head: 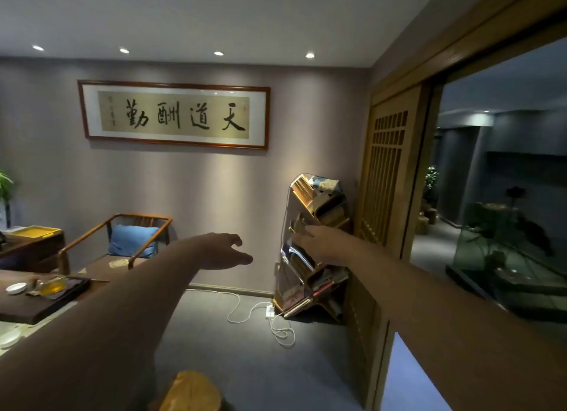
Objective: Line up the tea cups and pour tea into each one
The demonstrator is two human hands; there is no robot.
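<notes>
From my feed, the left hand (225, 251) is stretched out in mid-air with its fingers (234, 240) spread and loosely curled, holding nothing. The right hand (316, 245) reaches toward the slanted book rack (319, 248) against the far wall; its fingers are hard to separate from the rack's gold edges, so I cannot tell whether they grip anything or merely lie near it. Both forearms run back to the bottom corners of my view.

The tea things sit far off at the left edge, well apart from both hands: a dark tea tray (61, 294) on the dark wooden table (18, 311), with a glass pitcher of amber tea (53, 286) on it and a small white cup (16, 288) beside that. Another white dish (9, 338) is cut off at the lower left. I cannot make out further cups.

Beyond the table stands a wooden armchair (122, 245) with a blue cushion (132, 241). A framed calligraphy scroll (175, 114) hangs on the grey-mauve wall under four ceiling spotlights. A white cable and power strip (270, 311) lie on the grey carpet beside the rack. A wooden lattice door (386, 177) stands at right, opening on a dim corridor behind glass. A yellowish wooden stool top (190, 392) is clipped by the bottom edge, blurred.
</notes>
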